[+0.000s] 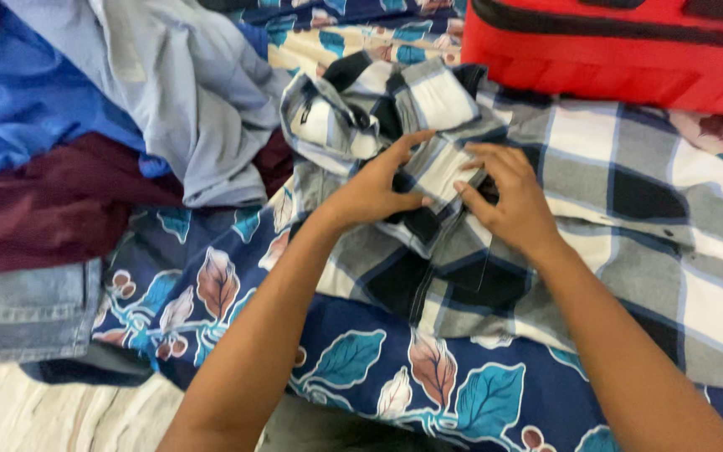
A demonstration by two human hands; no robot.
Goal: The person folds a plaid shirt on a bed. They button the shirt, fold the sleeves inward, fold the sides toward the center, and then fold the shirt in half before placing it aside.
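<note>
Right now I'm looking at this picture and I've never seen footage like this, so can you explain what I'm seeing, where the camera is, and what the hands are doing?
There is no machine here: these are a person's two bare hands. The single picture comes from a camera worn on the person's head, looking down along the forearms.

The left hand and right hand both rest on a checked shirt in grey, white and black, pinching its fabric near the front opening. The shirt lies spread on a bedsheet that is dark blue with a leaf print.

To the left is a heap of other clothes: a pale grey garment, a blue garment, a maroon garment and some denim. At the top right is part of a red bag with black trim.
</note>
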